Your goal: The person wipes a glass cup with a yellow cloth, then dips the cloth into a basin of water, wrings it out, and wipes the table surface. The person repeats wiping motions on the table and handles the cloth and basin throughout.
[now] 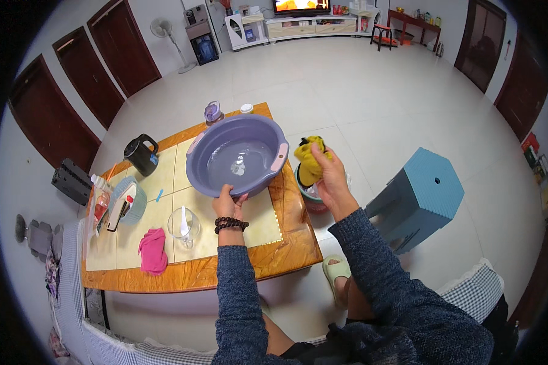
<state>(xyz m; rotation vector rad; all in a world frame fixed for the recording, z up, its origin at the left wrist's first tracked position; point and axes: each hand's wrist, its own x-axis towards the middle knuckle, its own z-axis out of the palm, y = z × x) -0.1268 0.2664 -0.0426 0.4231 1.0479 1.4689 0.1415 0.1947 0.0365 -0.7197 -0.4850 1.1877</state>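
A purple plastic basin (201, 159) with pink handle grips sits at the right end of the table, a little clear water showing in its bottom. My left hand (228, 203) grips the basin's near rim, thumb on the upper side. In my right hand (331, 180) is a bunched yellow cloth item (311, 159) with black parts, held up right of the basin. Whether it is a sock, a glove or another garment I cannot tell. Below it, partly hidden by that hand, a lined waste bin (317, 206) stands on the floor beside the table.
The tiled, wood-edged table (297, 237) also bears a black electric kettle (140, 155), a glass mug (179, 228) with a white spoon, a pink cloth (153, 251) and a pale blue-green container (134, 200) of small items. A blue plastic stool (420, 191) stands to the right.
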